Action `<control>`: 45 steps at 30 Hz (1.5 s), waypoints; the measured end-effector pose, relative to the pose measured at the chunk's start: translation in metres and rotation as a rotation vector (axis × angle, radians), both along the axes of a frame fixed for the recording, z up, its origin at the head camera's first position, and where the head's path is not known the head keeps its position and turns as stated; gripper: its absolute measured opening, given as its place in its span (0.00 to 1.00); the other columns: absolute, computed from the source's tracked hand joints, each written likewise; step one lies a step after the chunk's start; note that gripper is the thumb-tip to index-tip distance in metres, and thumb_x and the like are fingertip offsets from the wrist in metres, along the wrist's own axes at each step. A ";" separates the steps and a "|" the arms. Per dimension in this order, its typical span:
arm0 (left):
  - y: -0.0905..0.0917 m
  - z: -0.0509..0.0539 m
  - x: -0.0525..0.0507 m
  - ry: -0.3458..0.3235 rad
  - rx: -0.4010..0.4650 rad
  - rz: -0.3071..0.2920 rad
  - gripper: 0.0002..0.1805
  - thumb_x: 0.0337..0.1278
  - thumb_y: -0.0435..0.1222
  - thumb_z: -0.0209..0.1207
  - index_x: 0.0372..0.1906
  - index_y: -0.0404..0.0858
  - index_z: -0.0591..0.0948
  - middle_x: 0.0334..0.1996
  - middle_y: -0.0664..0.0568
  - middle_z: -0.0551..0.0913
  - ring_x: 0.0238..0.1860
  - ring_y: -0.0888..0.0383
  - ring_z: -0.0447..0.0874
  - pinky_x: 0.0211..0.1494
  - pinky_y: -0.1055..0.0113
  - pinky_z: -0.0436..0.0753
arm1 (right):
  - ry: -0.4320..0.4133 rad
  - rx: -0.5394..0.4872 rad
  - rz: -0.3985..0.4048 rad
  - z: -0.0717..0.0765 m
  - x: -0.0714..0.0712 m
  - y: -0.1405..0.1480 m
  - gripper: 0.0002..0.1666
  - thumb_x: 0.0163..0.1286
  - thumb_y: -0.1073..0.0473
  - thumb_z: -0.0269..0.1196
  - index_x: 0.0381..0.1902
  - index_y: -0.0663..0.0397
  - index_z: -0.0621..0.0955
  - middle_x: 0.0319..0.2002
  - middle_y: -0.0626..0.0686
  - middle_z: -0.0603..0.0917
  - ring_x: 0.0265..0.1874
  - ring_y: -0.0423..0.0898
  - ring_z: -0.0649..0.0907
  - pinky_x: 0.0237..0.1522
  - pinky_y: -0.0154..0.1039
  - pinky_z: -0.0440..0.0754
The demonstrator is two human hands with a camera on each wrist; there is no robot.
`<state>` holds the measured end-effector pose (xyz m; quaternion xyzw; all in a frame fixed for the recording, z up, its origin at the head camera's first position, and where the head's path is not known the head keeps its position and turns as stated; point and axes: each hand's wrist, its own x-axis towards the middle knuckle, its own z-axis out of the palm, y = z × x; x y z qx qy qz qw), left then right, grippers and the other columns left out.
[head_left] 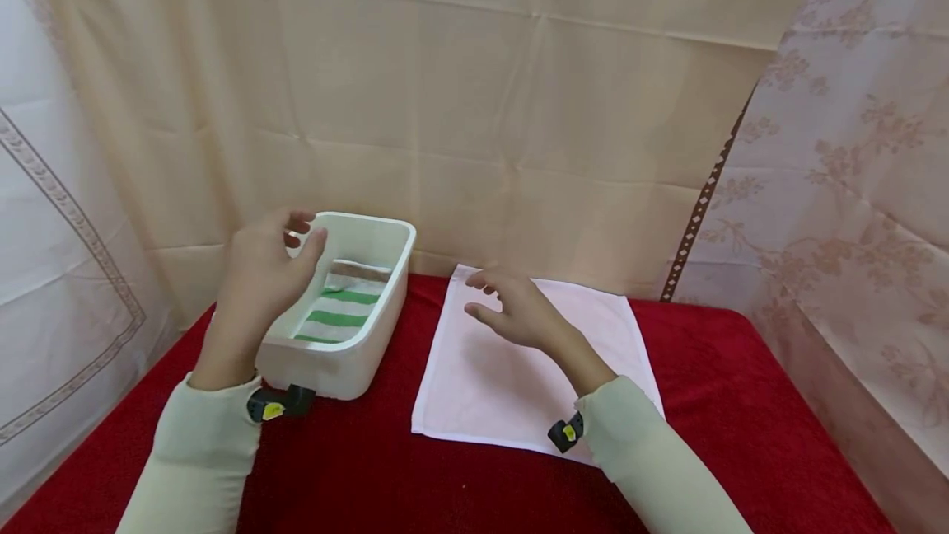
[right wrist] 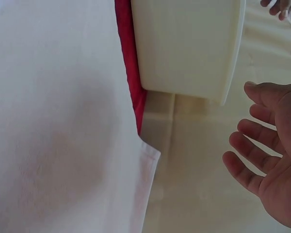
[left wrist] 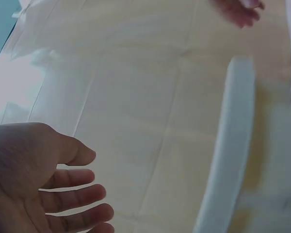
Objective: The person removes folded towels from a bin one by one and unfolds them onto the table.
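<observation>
My left hand [head_left: 268, 274] hovers over the left side of a white plastic bin [head_left: 385, 311], fingers loosely bent and holding nothing. Inside the bin lies folded cloth with green and white stripes [head_left: 337, 316], and a brown-banded piece [head_left: 359, 272] sits at its far end. My right hand [head_left: 515, 307] is raised above a pale pink cloth [head_left: 474, 394] with white edges, spread flat. Nothing is between its relaxed fingers, which the right wrist view shows apart from the cloth. In the left wrist view the left palm [left wrist: 19, 170] faces the bin's rim [left wrist: 228, 141].
A red cloth [head_left: 356, 468] covers the table under the bin and pink cloth. Behind the table hangs a beige curtain [head_left: 474, 105]. Patterned white drapes close off the left [head_left: 67, 270] and right [head_left: 853, 188] sides. Each wrist wears a dark strap-mounted camera.
</observation>
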<state>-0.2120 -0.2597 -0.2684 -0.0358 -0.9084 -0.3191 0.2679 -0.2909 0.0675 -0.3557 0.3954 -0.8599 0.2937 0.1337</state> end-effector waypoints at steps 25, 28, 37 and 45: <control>-0.115 -0.035 0.013 -0.232 0.060 -0.010 0.27 0.76 0.45 0.52 0.63 0.24 0.74 0.58 0.24 0.77 0.55 0.25 0.77 0.51 0.32 0.78 | 0.086 0.137 0.082 0.026 0.011 -0.061 0.22 0.72 0.54 0.67 0.60 0.56 0.81 0.55 0.52 0.84 0.53 0.48 0.82 0.59 0.44 0.79; -0.122 -0.039 0.014 -0.259 0.072 -0.026 0.26 0.76 0.43 0.53 0.63 0.24 0.74 0.58 0.25 0.77 0.55 0.26 0.77 0.45 0.43 0.82 | 0.104 0.135 0.119 0.033 0.011 -0.071 0.22 0.72 0.53 0.67 0.60 0.55 0.81 0.56 0.51 0.84 0.56 0.47 0.81 0.63 0.42 0.77; -0.130 -0.046 0.015 -0.461 0.168 -0.107 0.28 0.77 0.41 0.51 0.68 0.22 0.67 0.56 0.28 0.76 0.44 0.49 0.81 0.37 0.66 0.82 | 0.132 0.194 0.155 0.047 0.013 -0.100 0.21 0.74 0.51 0.65 0.60 0.52 0.81 0.56 0.51 0.83 0.56 0.46 0.80 0.60 0.42 0.78; -0.130 -0.052 0.017 -0.479 0.226 -0.175 0.26 0.75 0.37 0.54 0.66 0.22 0.69 0.49 0.39 0.81 0.36 0.62 0.79 0.37 0.68 0.84 | 0.134 0.307 0.177 0.052 0.000 -0.128 0.21 0.75 0.52 0.64 0.61 0.52 0.80 0.56 0.50 0.83 0.54 0.45 0.79 0.57 0.39 0.78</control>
